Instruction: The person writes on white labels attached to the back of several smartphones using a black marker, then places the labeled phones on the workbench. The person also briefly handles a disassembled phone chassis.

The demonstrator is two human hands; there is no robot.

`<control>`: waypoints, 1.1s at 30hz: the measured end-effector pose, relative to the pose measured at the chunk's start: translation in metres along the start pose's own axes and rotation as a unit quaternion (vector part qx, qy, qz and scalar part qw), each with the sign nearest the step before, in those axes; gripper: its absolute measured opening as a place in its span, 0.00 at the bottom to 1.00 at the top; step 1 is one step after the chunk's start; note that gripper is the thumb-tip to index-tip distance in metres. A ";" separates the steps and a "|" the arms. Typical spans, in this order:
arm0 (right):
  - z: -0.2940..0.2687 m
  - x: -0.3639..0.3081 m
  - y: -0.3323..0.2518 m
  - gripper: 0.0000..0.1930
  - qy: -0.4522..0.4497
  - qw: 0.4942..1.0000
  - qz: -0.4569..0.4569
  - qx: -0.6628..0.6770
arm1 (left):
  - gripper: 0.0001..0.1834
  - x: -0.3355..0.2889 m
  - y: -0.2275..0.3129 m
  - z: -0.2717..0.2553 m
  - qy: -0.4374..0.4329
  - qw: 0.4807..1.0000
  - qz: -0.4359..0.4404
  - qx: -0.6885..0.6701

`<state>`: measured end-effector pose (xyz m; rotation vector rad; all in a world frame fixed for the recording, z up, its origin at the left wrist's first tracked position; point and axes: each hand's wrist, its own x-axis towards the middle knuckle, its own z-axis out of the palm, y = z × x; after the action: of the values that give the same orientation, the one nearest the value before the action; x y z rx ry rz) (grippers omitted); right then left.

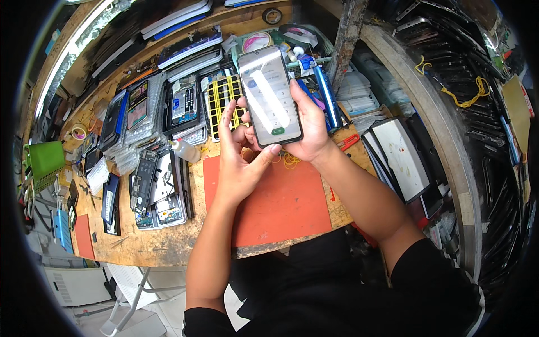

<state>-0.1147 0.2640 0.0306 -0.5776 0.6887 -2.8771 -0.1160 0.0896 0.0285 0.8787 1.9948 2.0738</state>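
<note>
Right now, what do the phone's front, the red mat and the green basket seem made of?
Phone front: probably glossy glass, by the bright reflected streak. Red mat: rubber or vinyl perhaps, matte, showing little shine. Green basket: likely moulded plastic, smooth above, with gridlike openings below.

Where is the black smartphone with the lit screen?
In the head view's upper middle, the smartphone is in the right hand, right of the yellow rectangular grid, above the orange rectangular mat.

Glossy ph. scrn (270, 98), matt mat (281, 210)
</note>
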 end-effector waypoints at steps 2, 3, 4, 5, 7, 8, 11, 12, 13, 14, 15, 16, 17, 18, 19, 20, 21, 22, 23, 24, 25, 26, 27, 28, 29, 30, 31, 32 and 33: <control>0.002 -0.001 -0.002 0.35 -0.039 0.999 0.005 -0.010 | 0.50 0.002 -0.001 0.000 -0.003 0.997 0.049 0.053; 0.003 -0.001 -0.003 0.35 -0.033 0.999 0.011 -0.019 | 0.47 0.003 -0.001 -0.003 0.019 0.999 0.047 0.010; 0.005 -0.001 -0.003 0.35 -0.021 0.999 0.016 -0.025 | 0.45 0.005 -0.001 -0.006 0.042 0.997 0.048 -0.035; 0.007 -0.001 -0.004 0.35 -0.008 0.999 0.025 -0.031 | 0.43 0.007 -0.001 -0.009 0.064 0.994 0.048 -0.081; 0.008 -0.001 -0.007 0.35 -0.029 0.999 0.041 -0.004 | 0.35 0.012 -0.001 -0.021 0.136 0.983 0.096 -0.073; 0.008 -0.001 -0.008 0.36 -0.041 0.998 0.046 -0.003 | 0.35 0.014 -0.001 -0.026 0.165 0.976 0.105 -0.096; 0.006 -0.004 -0.010 0.36 -0.059 0.997 0.059 -0.005 | 0.29 0.015 -0.003 -0.037 0.219 0.954 0.123 -0.162; 0.005 -0.005 -0.010 0.36 -0.049 0.997 0.067 -0.005 | 0.29 0.015 -0.004 -0.038 0.217 0.955 0.112 -0.166; 0.004 -0.006 -0.009 0.37 -0.035 0.996 0.083 -0.015 | 0.28 0.015 -0.005 -0.040 0.220 0.954 0.110 -0.169; 0.003 -0.006 -0.009 0.37 -0.043 0.995 0.081 -0.041 | 0.28 0.014 -0.006 -0.040 0.213 0.956 0.117 -0.167; 0.002 -0.007 -0.008 0.36 -0.023 0.995 0.086 -0.048 | 0.29 0.014 -0.007 -0.040 0.206 0.959 0.127 -0.149; 0.001 -0.007 -0.008 0.37 -0.004 0.994 0.080 -0.071 | 0.29 0.015 -0.007 -0.041 0.205 0.960 0.127 -0.143; -0.001 -0.006 -0.008 0.37 0.018 0.992 0.072 -0.100 | 0.29 0.014 -0.007 -0.041 0.200 0.960 0.123 -0.151; -0.002 -0.005 -0.008 0.37 0.019 0.991 0.061 -0.116 | 0.28 0.015 -0.006 -0.042 0.194 0.961 0.143 -0.137; -0.003 -0.005 -0.009 0.36 0.028 0.990 0.045 -0.132 | 0.28 0.015 -0.006 -0.043 0.191 0.962 0.136 -0.137; -0.004 -0.004 -0.010 0.35 0.031 0.986 0.032 -0.160 | 0.26 0.016 -0.005 -0.043 0.192 0.960 0.135 -0.151; -0.005 -0.005 -0.011 0.35 0.042 0.985 0.029 -0.165 | 0.24 0.016 -0.004 -0.042 0.195 0.957 0.134 -0.166; -0.007 -0.005 -0.012 0.35 0.073 0.980 0.029 -0.183 | 0.23 0.016 -0.004 -0.040 0.196 0.957 0.132 -0.170; -0.008 -0.006 -0.013 0.35 0.081 0.976 0.028 -0.202 | 0.22 0.016 -0.003 -0.039 0.200 0.956 0.128 -0.174; -0.008 -0.006 -0.012 0.35 0.084 0.970 0.025 -0.227 | 0.21 0.015 -0.003 -0.036 0.199 0.952 0.141 -0.187; -0.009 -0.006 -0.010 0.35 0.095 0.964 0.022 -0.249 | 0.21 0.015 -0.002 -0.035 0.194 0.950 0.146 -0.195; -0.008 -0.006 -0.006 0.35 0.108 0.945 0.009 -0.308 | 0.21 0.014 -0.002 -0.033 0.190 0.950 0.156 -0.193; -0.006 -0.005 -0.002 0.34 0.131 0.918 -0.009 -0.374 | 0.21 0.014 -0.001 -0.033 0.185 0.950 0.165 -0.191; -0.003 -0.006 0.002 0.29 0.132 0.916 -0.020 -0.378 | 0.21 0.014 0.000 -0.033 0.190 0.944 0.178 -0.201; 0.001 -0.005 0.006 0.27 0.142 0.895 -0.019 -0.422 | 0.21 0.014 0.001 -0.035 0.203 0.940 0.180 -0.209; 0.008 -0.006 0.009 0.26 0.149 0.872 -0.026 -0.465 | 0.20 0.015 0.003 -0.037 0.214 0.935 0.183 -0.216; 0.016 -0.005 0.011 0.24 0.141 0.854 -0.030 -0.500 | 0.20 0.016 0.004 -0.040 0.226 0.930 0.186 -0.223; 0.026 -0.007 0.009 0.23 0.160 0.860 -0.009 -0.484 | 0.19 0.016 0.006 -0.041 0.235 0.924 0.191 -0.234; 0.037 -0.010 0.006 0.23 0.148 0.807 0.023 -0.571 | 0.19 0.017 0.008 -0.044 0.241 0.924 0.184 -0.235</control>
<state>-0.0905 0.2461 0.0547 -0.1471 2.4398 -2.1875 -0.1488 0.0588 0.0430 0.7327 1.4412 3.0537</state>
